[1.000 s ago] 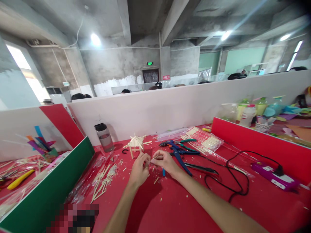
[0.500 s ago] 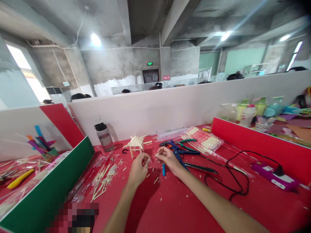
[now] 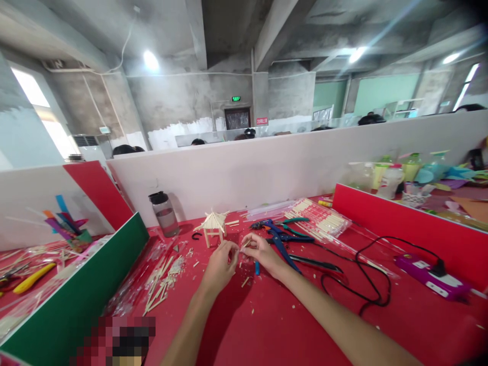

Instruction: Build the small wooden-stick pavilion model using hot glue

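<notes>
My left hand (image 3: 222, 262) is closed in a pinch just in front of a small model pavilion (image 3: 214, 223) made of pale wooden sticks; what its fingertips hold is too small to make out. Close beside it, my right hand (image 3: 260, 254) pinches a short wooden stick (image 3: 246, 243). The fingertips of both hands nearly meet. Partly covered by my right hand, a blue tool handle (image 3: 257, 268) lies on the red table (image 3: 263, 325). Blue-handled pliers (image 3: 280, 239) rest right behind that hand.
Loose sticks (image 3: 158, 290) and scraps lie left, near a water bottle (image 3: 163, 213). Bagged sticks (image 3: 320, 218) lie behind the tools. At right are a black cable (image 3: 358, 262) and a purple power strip (image 3: 430, 277). Green (image 3: 84, 284) and red (image 3: 404, 229) dividers flank the table.
My right hand has shifted slightly left, its fingertips coming closer to my left hand. The small stick in it now shows more clearly. The pavilion stays where it stood.
</notes>
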`<state>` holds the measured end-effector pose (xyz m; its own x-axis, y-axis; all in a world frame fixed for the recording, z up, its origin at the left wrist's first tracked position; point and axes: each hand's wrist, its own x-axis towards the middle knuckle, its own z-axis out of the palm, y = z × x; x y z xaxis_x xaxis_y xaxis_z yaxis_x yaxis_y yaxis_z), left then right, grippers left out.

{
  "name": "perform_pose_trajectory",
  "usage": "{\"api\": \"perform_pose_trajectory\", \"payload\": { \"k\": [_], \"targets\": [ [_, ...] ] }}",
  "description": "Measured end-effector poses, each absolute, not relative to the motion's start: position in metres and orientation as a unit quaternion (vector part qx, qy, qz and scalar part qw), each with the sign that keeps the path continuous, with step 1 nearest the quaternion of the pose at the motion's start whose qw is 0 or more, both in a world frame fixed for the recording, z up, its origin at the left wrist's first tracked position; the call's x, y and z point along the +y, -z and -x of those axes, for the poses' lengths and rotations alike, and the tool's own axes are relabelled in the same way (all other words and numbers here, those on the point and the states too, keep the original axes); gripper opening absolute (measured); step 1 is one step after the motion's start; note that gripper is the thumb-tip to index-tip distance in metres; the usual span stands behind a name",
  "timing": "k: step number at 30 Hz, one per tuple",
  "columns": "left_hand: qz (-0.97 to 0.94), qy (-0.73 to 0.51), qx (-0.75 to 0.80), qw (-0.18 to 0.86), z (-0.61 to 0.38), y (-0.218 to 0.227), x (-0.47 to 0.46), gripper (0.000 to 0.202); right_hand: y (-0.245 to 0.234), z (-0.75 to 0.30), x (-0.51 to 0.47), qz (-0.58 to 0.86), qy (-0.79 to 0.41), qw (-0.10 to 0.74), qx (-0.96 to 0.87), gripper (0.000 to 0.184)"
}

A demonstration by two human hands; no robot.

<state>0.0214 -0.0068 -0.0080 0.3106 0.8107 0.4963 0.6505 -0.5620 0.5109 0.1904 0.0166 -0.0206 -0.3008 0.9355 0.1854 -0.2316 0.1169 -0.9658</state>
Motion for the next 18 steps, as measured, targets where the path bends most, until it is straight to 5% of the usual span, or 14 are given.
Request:
{"api": "perform_pose_trajectory", "payload": {
  "k": [9, 18],
  "targets": [
    [-0.796, -0.359, 0.475, 0.107, -0.0214, 0.0132, -0.0029, 0.011, 0.0217, -0.1908, 0.0163, 0.310, -0.579, 0.492, -0.571, 0.031],
    [-0.755, -0.401, 0.497, 0.150, -0.0220, 0.0095, -0.0033, 0.010, 0.0166, -0.1882, 0.0095, 0.305, -0.389, 0.533, -0.687, 0.010]
  ]
}}
